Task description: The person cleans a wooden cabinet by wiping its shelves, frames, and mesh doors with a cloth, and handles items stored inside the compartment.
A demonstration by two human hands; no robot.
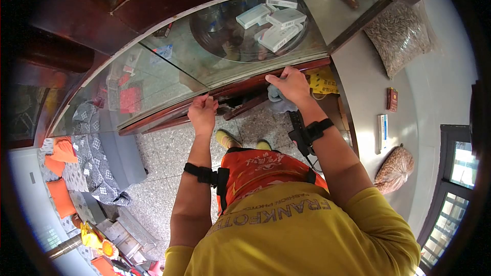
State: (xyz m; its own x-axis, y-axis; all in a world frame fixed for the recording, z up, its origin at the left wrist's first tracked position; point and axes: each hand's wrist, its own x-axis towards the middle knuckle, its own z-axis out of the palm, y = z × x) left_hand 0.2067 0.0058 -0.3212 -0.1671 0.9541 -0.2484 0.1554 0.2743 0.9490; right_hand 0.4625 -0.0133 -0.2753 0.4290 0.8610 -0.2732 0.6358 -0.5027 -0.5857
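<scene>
My left hand [202, 113] is closed, its thumb and fingertips pressed together at the wooden front edge, close to the seam of the glass panes. Whatever may be between those fingertips is too small to make out. My right hand [291, 86] has its fingers curled over the dark red wooden edge [240, 86] of the cabinet, with the thumb pointing left. A grey cloth [279, 101] shows just under that hand; whether they touch, I cannot tell. Below the edge is a dark opening holding a yellow printed bag [323, 82] at its right end.
White medicine boxes [279, 25] lie on a round tray [217, 43] by the glass. On the grey counter [368, 102] at right are a bag of brown pieces [399, 36], a small red box [392, 99] and a tied bag [395, 168]. A sofa [102, 148] stands left.
</scene>
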